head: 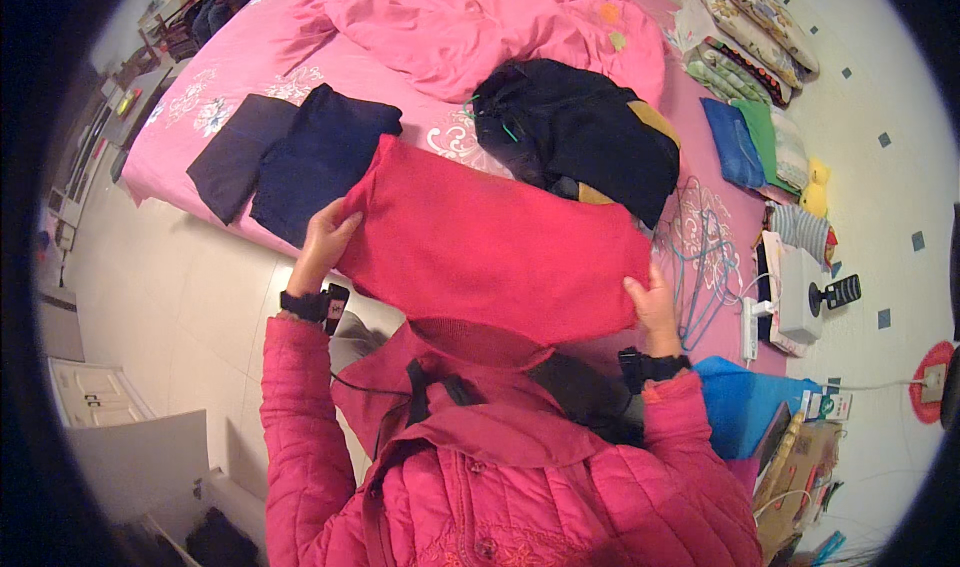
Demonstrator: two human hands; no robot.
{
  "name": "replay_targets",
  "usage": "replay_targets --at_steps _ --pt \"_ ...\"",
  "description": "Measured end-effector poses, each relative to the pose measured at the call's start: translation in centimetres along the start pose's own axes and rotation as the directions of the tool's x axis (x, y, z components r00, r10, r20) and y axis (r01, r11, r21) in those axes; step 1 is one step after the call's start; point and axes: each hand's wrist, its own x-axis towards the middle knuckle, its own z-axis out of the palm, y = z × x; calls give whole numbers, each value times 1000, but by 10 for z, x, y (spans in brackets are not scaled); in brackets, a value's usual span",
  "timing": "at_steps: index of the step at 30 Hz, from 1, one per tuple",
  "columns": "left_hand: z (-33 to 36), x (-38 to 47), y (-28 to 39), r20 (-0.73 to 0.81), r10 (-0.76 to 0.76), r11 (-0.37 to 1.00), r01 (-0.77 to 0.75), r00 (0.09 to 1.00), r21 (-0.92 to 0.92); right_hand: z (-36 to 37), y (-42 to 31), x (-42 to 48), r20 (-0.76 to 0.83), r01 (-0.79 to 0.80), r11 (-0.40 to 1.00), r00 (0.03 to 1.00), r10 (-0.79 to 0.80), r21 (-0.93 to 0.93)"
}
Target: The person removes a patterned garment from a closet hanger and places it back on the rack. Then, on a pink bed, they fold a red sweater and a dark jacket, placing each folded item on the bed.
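A red knitted garment [487,244], folded into a wide shape, is stretched between my two hands above the near edge of the bed. My left hand [328,240] grips its left side, thumb on top. At its right side my right hand [651,300] holds the lower corner, thumb also on top. A ribbed part of it hangs toward my body. Left of the garment, a dark navy folded garment [319,154] and a dark grey folded one [244,154] lie side by side. Behind it rests a bunched black garment [570,124] with mustard-coloured parts.
A crumpled pink quilt [465,19] covers the far side of the bed [180,147]. Thin blue hangers [701,282] lie at the right, near a white power strip [750,330]. Folded cloths [739,147] and stacked bedding [750,34] line the wall. A blue item [739,402] is beside my right forearm.
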Motion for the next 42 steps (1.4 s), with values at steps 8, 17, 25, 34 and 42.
replay_targets --at_steps 8,17,25,34,42 --pt "57 -93 -59 202 229 696 -305 952 650 33 44 -53 210 357 672 933 -293 -649" --pt "131 -133 -52 631 113 346 -626 768 699 116 55 -82 771 730 611 566 -292 -305" --pt "118 -118 -38 542 156 635 -504 826 585 119 64 -78 722 598 733 656 -218 -323" --pt "119 -82 -35 538 -6 568 -440 843 696 125 65 -49 499 226 925 865 -47 -305" --pt "118 -80 -51 461 -81 710 -274 884 649 125 89 -84 696 -416 887 577 429 -202"
